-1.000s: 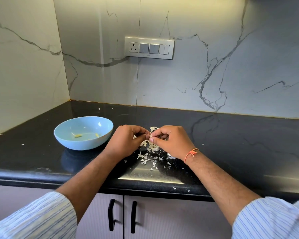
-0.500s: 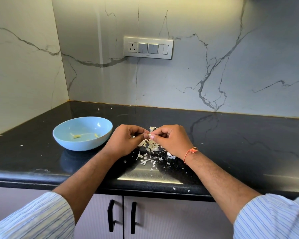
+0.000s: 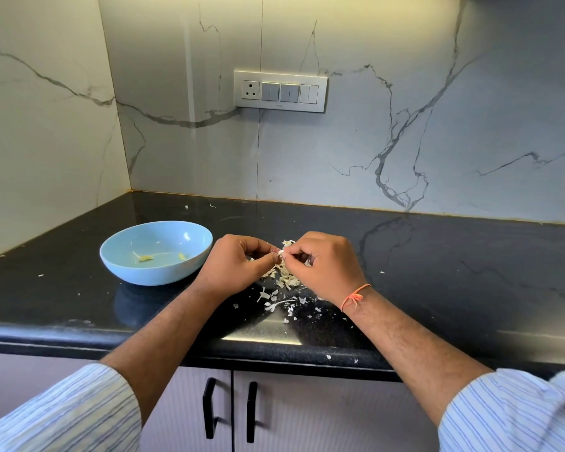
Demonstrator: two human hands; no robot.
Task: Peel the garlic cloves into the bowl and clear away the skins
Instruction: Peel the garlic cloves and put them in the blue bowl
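While my left hand (image 3: pixel 238 267) and right hand (image 3: pixel 323 265) both pinch the garlic clove (image 3: pixel 280 252), the bowl (image 3: pixel 156 252) lies to the left. I judge the left hand is nearer for the drop.

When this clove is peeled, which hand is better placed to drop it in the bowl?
Probably the left hand: the bowl sits directly on its side, while the right hand would have to cross over. Both pinch the clove.

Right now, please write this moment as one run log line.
step: peeling | left hand and right hand: pinch garlic clove | bowl: two peeled pieces | skins: on counter
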